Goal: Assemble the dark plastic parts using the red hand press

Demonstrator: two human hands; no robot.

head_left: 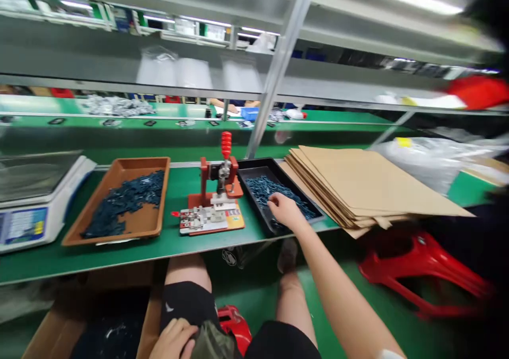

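Over the black tray [254,167], the right hand [284,210] dipped into loose dark blue parts [274,192].

Its fingers were loosely bunched at the pile, and whether they held anything could not be told. The left hand [173,340] lay at the lap, fingers curled over an olive cloth [210,343], their grip unclear. The tray sat close to the front edge of the green bench [167,247], so a careless knock could have spilled parts to the floor. The red hand press [214,189] stood just beside it, and the stacked cardboard sheets [369,184] crowded the other side, leaving narrow room; catching either looked the likeliest slip.
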